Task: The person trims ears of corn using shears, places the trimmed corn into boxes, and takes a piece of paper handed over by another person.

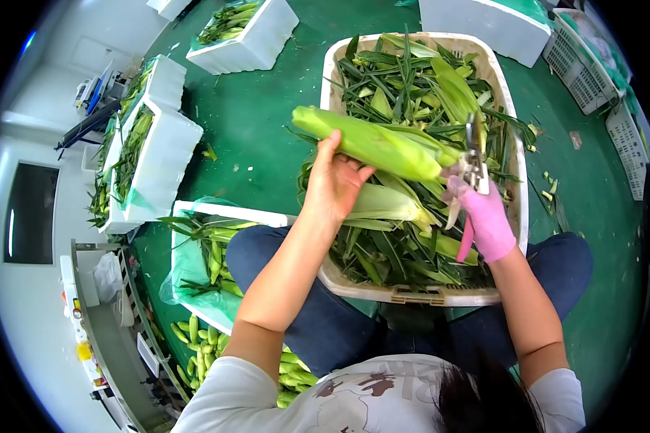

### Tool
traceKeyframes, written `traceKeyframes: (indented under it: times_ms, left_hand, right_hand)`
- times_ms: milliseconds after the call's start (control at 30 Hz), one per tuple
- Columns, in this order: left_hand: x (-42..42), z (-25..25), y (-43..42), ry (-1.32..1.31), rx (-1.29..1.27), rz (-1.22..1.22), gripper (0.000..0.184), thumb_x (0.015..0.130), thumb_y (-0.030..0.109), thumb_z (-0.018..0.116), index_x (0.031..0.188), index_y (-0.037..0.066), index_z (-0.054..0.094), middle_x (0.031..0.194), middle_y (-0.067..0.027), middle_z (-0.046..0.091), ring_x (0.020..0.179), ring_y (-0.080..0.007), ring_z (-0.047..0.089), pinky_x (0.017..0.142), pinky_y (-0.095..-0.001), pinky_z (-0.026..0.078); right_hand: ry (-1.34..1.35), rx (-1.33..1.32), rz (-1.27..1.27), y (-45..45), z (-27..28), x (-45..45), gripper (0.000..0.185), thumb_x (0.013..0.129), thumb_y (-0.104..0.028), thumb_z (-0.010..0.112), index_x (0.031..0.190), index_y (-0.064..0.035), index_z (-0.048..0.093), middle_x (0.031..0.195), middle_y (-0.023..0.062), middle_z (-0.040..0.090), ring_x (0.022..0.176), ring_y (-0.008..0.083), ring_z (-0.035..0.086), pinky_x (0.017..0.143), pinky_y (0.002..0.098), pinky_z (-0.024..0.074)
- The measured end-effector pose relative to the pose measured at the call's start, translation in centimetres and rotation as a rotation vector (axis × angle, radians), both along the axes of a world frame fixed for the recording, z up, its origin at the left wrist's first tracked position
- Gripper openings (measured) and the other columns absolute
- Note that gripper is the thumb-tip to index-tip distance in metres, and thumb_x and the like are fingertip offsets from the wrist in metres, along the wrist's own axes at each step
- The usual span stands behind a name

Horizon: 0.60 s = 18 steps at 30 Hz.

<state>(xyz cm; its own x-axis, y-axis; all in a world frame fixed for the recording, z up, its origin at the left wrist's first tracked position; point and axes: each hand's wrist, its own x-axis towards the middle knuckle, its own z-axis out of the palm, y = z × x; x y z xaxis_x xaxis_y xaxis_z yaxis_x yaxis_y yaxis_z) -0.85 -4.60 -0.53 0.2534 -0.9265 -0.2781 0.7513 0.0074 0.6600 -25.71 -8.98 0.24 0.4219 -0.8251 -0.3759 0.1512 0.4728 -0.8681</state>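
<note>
My bare left hand [334,177] is wrapped round the middle of a green ear of corn in its husk [379,144], held over a large white tub [518,209]. In my right hand [484,220], which wears a pink glove, are pruning shears [474,155] with a pink handle. Their metal head is beside the right end of the ear. Below this ear, a paler husked ear [386,204] lies on the leaves. Cut husks and long leaves [372,249] fill the tub between my knees.
A foam box [231,213] of corn with a green liner stands left of the tub, with loose ears [202,350] on the floor near it. More foam boxes [170,144] stand farther left and ahead. White baskets [581,61] are at the far right.
</note>
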Motion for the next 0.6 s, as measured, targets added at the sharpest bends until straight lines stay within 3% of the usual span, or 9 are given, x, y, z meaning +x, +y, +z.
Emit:
traceKeyframes:
  times_ms: [167, 200, 233, 300, 333, 433, 467, 567, 600]
  left_hand:
    - [-0.6, -0.3, -0.7, 0.182, -0.076, -0.185, 0.057, 0.088, 0.045, 0.057, 0.128, 0.005, 0.052, 0.126, -0.0122, 0.061, 0.118, -0.0269, 0.057, 0.101, -0.0444, 0.045]
    - [-1.5, 0.0, -0.7, 0.08, -0.033, -0.164, 0.063, 0.086, 0.048, 0.052, 0.131, 0.004, 0.052, 0.127, -0.0136, 0.061, 0.12, -0.0285, 0.056, 0.106, -0.0435, 0.041]
    - [-2.9, 0.6, -1.0, 0.077, -0.094, -0.225, 0.071, 0.089, 0.055, 0.047, 0.136, 0.003, 0.049, 0.129, -0.0151, 0.06, 0.121, -0.0296, 0.055, 0.107, -0.0437, 0.04]
    - [-3.5, -0.3, -0.4, 0.15, 0.052, -0.289, 0.082, 0.089, 0.067, 0.041, 0.14, 0.002, 0.047, 0.134, -0.0153, 0.057, 0.122, -0.0303, 0.054, 0.106, -0.0446, 0.041]
    - [-3.9, -0.9, -0.2, 0.108, 0.136, -0.369, 0.09, 0.088, 0.077, 0.036, 0.14, 0.004, 0.045, 0.136, -0.0144, 0.055, 0.124, -0.0294, 0.053, 0.106, -0.045, 0.042]
    - [-5.9, -2.3, 0.5, -0.125, 0.312, -0.4, 0.081, 0.088, 0.065, 0.058, 0.143, 0.008, 0.04, 0.132, -0.016, 0.055, 0.122, -0.0277, 0.053, 0.103, -0.0475, 0.043]
    - [-5.6, -2.3, 0.5, -0.138, 0.351, -0.359, 0.078, 0.086, 0.052, 0.07, 0.142, 0.008, 0.038, 0.128, -0.0146, 0.056, 0.118, -0.0271, 0.057, 0.101, -0.0473, 0.046]
    - [-4.8, -0.8, 1.4, -0.201, 0.198, -0.396, 0.071, 0.088, 0.039, 0.072, 0.139, 0.006, 0.036, 0.125, -0.0121, 0.057, 0.113, -0.0266, 0.06, 0.099, -0.0464, 0.049]
    - [-4.2, -0.1, 1.7, -0.038, 0.065, -0.346, 0.059, 0.088, 0.023, 0.071, 0.135, 0.005, 0.039, 0.123, -0.0112, 0.059, 0.111, -0.0268, 0.062, 0.1, -0.046, 0.049]
  right_hand:
    - [-0.398, 0.397, 0.031, 0.6, -1.2, 0.6, 0.041, 0.093, -0.033, 0.066, 0.119, -0.0022, 0.055, 0.105, 0.011, 0.064, 0.093, 0.022, 0.064, 0.084, 0.0356, 0.0549]
    - [-0.476, 0.421, 0.163, 0.4, -1.8, 0.2, 0.042, 0.094, -0.034, 0.065, 0.119, -0.0023, 0.054, 0.105, 0.0125, 0.064, 0.094, 0.0241, 0.065, 0.083, 0.0367, 0.0556]
    - [-0.419, 0.382, 0.182, 0.7, -2.1, 0.7, 0.044, 0.089, -0.03, 0.07, 0.119, -0.0022, 0.054, 0.104, 0.0101, 0.063, 0.091, 0.0207, 0.063, 0.083, 0.0335, 0.0536]
    - [-0.082, 0.136, 0.219, 1.9, -1.3, 1.1, 0.047, 0.083, -0.023, 0.075, 0.119, -0.0021, 0.052, 0.103, 0.0069, 0.06, 0.089, 0.0161, 0.06, 0.083, 0.0303, 0.0508]
    - [-0.066, 0.08, 0.152, 2.6, -1.1, 1.4, 0.048, 0.079, -0.017, 0.076, 0.117, -0.0023, 0.052, 0.103, 0.0046, 0.058, 0.088, 0.0129, 0.058, 0.084, 0.0279, 0.0485]
    - [-0.131, 0.022, 0.068, 3.2, -1.5, 2.0, 0.042, 0.082, -0.017, 0.072, 0.116, -0.0024, 0.053, 0.11, 0.0066, 0.06, 0.095, 0.0148, 0.061, 0.087, 0.0296, 0.0497]
    - [-0.163, 0.073, 0.038, 3.0, -1.6, 2.1, 0.042, 0.083, -0.019, 0.07, 0.118, -0.0023, 0.053, 0.111, 0.0068, 0.06, 0.097, 0.0155, 0.061, 0.089, 0.0305, 0.0495]
    - [-0.299, 0.211, -0.1, 1.8, -5.1, 2.2, 0.05, 0.088, -0.027, 0.065, 0.129, -0.0028, 0.052, 0.122, 0.0095, 0.06, 0.111, 0.0209, 0.057, 0.097, 0.0358, 0.0464]
    - [-0.299, 0.268, -0.175, 0.7, -4.9, 2.1, 0.05, 0.089, -0.029, 0.065, 0.13, -0.0041, 0.051, 0.124, 0.0105, 0.059, 0.116, 0.0224, 0.055, 0.099, 0.038, 0.0449]
